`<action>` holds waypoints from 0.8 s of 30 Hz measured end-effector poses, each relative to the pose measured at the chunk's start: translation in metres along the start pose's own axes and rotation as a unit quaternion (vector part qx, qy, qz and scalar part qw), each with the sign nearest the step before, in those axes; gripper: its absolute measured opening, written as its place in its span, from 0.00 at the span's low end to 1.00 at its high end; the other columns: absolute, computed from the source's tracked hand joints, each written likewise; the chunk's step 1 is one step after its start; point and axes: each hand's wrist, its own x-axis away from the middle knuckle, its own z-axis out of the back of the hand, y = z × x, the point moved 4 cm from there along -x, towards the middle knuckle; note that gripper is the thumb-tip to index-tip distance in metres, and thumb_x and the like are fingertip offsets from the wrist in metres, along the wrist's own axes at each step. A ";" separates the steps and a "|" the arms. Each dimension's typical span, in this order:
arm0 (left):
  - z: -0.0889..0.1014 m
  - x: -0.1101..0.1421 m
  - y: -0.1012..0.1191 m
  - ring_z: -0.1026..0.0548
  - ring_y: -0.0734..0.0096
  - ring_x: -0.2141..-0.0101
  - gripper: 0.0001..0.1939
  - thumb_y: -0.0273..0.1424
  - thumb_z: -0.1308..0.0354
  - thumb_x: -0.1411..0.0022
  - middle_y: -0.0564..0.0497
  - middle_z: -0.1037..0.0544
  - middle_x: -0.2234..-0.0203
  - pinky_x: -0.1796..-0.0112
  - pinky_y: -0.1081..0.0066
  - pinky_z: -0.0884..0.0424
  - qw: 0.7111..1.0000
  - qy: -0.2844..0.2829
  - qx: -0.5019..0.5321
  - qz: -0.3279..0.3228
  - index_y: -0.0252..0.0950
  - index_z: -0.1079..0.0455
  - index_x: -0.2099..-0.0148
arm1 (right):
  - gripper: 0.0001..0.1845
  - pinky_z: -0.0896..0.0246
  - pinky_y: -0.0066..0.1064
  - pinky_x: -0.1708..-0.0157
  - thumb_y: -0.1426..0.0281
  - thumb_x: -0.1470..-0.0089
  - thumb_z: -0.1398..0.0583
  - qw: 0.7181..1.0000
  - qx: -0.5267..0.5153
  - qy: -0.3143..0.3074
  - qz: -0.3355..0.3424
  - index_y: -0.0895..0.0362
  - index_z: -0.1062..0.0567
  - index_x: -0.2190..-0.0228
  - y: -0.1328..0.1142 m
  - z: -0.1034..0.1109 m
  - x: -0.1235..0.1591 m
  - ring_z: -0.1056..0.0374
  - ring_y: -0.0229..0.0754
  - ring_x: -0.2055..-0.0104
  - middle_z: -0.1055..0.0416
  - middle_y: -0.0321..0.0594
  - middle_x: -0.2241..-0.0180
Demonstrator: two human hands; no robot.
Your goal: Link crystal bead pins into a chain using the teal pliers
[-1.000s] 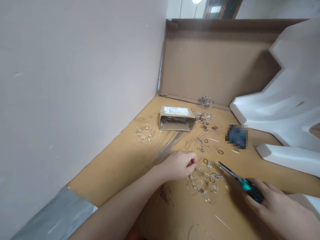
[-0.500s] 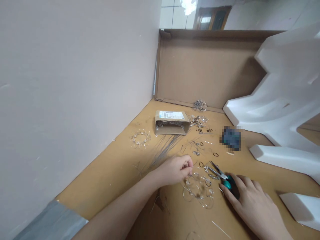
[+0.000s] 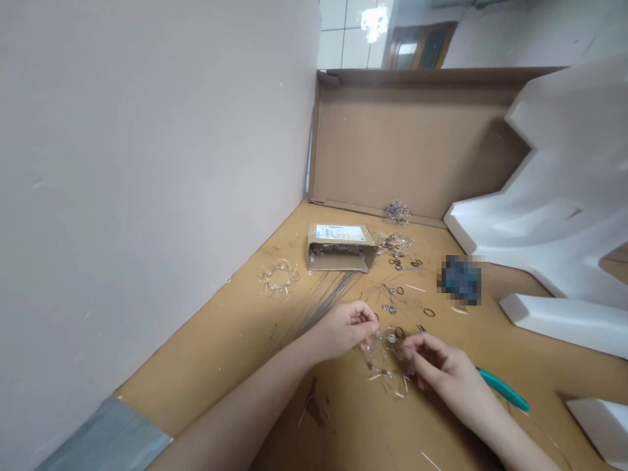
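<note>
A loose ring of thin wire with clear beads (image 3: 385,374) lies between my two hands, wire ends sticking out around it. My left hand (image 3: 346,330) pinches its upper left side between thumb and fingers. On its right side my right hand (image 3: 441,366) is closed, thumb against fingertips, at the wire. Partly hidden by that hand is a pair of pliers, its teal handle (image 3: 505,390) showing to the right. Dark small rings (image 3: 429,313) and a few clear beads (image 3: 389,309) lie beyond my hands.
An open cardboard box (image 3: 341,248) with beads inside stands further back, long wires (image 3: 331,297) in front of it. Another beaded wire ring (image 3: 279,279) is at left. Wire clusters (image 3: 395,244) lie by the box. White foam (image 3: 540,314) borders the right side, a wall (image 3: 147,163) the left.
My right hand has let go of the pliers and moved left to the beaded wire ring. The pliers now lie beneath and beside it. My left hand stays nearly in place.
</note>
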 end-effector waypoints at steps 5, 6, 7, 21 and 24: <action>0.000 0.001 -0.001 0.32 0.80 0.76 0.08 0.33 0.46 0.42 0.55 0.30 0.76 0.71 0.75 0.34 1.000 0.001 -0.030 -0.008 0.32 0.36 0.68 | 0.16 0.50 0.27 0.78 0.54 0.52 0.42 0.988 -0.147 0.024 -0.050 0.54 0.31 0.73 0.001 0.003 0.008 0.45 0.33 0.84 0.41 0.26 0.86; 0.000 0.001 -0.002 0.33 0.80 0.76 0.09 0.34 0.46 0.42 0.55 0.30 0.76 0.70 0.75 0.34 0.999 -0.007 -0.047 -0.009 0.32 0.35 0.68 | 0.16 0.51 0.27 0.78 0.54 0.52 0.42 0.985 -0.163 0.015 -0.054 0.55 0.31 0.72 -0.001 0.002 0.009 0.46 0.32 0.84 0.41 0.26 0.86; -0.002 0.002 -0.004 0.33 0.80 0.76 0.11 0.36 0.47 0.41 0.54 0.29 0.75 0.69 0.74 0.34 0.998 -0.019 -0.061 -0.009 0.32 0.34 0.68 | 0.16 0.52 0.26 0.78 0.54 0.52 0.42 0.982 -0.180 0.002 -0.058 0.55 0.31 0.73 -0.002 0.001 0.010 0.47 0.31 0.84 0.41 0.26 0.86; -0.012 0.002 -0.006 0.37 0.79 0.77 0.19 0.39 0.52 0.39 0.47 0.23 0.71 0.71 0.75 0.40 0.997 -0.081 -0.005 0.001 0.32 0.31 0.55 | 0.16 0.57 0.26 0.81 0.57 0.50 0.41 0.949 -0.300 -0.028 -0.089 0.55 0.31 0.63 -0.001 -0.004 0.012 0.55 0.24 0.87 0.28 0.33 0.74; -0.012 0.001 -0.009 0.37 0.79 0.79 0.19 0.39 0.51 0.40 0.47 0.24 0.72 0.72 0.74 0.39 0.997 -0.081 0.011 0.002 0.31 0.33 0.53 | 0.18 0.60 0.25 0.84 0.57 0.51 0.40 0.954 -0.288 0.003 -0.085 0.53 0.32 0.61 0.001 -0.003 0.011 0.54 0.23 0.87 0.28 0.37 0.64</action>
